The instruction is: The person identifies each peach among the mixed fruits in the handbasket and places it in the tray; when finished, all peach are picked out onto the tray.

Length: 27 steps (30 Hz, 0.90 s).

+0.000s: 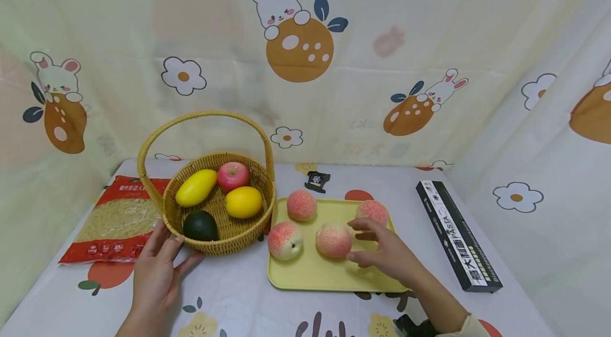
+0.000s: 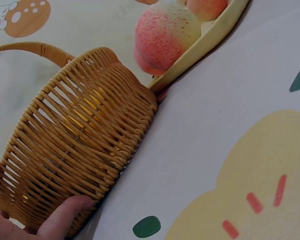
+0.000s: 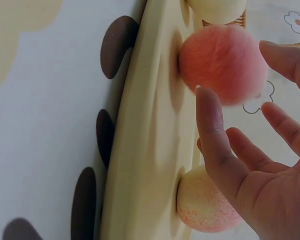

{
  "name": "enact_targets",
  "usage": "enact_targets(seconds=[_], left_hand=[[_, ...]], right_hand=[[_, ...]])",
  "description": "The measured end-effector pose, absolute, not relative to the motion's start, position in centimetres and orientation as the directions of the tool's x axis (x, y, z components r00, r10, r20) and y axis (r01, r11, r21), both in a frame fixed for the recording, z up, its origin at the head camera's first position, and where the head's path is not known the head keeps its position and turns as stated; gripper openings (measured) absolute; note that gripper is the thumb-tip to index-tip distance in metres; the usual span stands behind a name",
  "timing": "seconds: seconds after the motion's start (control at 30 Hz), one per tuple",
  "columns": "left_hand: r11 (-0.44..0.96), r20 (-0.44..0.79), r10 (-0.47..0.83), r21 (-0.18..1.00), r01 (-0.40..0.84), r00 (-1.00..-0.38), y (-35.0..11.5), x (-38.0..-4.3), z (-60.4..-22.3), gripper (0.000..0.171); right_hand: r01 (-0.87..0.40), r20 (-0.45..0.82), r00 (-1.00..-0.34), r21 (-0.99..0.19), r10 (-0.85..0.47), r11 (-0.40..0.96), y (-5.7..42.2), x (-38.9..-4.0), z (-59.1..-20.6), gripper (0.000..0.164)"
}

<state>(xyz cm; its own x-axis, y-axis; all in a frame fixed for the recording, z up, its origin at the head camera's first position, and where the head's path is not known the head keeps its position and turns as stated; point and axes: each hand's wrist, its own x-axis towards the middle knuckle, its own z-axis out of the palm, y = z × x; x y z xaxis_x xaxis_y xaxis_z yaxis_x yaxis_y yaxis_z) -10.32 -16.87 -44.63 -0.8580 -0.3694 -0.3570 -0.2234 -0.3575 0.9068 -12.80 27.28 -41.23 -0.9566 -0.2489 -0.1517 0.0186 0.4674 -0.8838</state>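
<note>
My left hand [image 1: 157, 273] rests its fingers and thumb against the near-left side of a wicker basket [image 1: 229, 247]. A mango [image 1: 196, 188], a pink apple [image 1: 233, 176], a lemon [image 1: 244, 202] and a dark green avocado [image 1: 200, 225] lie inside it. On a yellow tray [image 1: 305, 278] sit several peaches, including a front-left one [image 1: 285, 240] and a back-left one [image 1: 302, 205]. Around the right side of the front-middle peach [image 3: 222, 65], my right hand [image 1: 382, 252] spreads its thumb and fingers. Behind that hand, the far-right peach [image 1: 372, 212] is partly covered.
Left of the basket lies a red-and-clear food packet [image 1: 114, 220], partly under its edge. A black pasta box [image 1: 458, 236] lies right of the tray. Behind the tray is a small black wrapper [image 1: 317, 181]. A printed curtain [image 1: 215, 24] hangs behind the table.
</note>
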Motion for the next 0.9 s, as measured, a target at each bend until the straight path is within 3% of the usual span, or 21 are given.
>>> enact_targets(seconds=[0.9], left_hand=[[-0.354,-0.347,-0.362,0.910,-0.217,-0.865,-16.9,-10.4,-44.7,0.068]], right_hand=[[0.067,-0.141,-0.964,-0.949,-0.224,0.308,27.6,-11.7,-41.7,0.067]])
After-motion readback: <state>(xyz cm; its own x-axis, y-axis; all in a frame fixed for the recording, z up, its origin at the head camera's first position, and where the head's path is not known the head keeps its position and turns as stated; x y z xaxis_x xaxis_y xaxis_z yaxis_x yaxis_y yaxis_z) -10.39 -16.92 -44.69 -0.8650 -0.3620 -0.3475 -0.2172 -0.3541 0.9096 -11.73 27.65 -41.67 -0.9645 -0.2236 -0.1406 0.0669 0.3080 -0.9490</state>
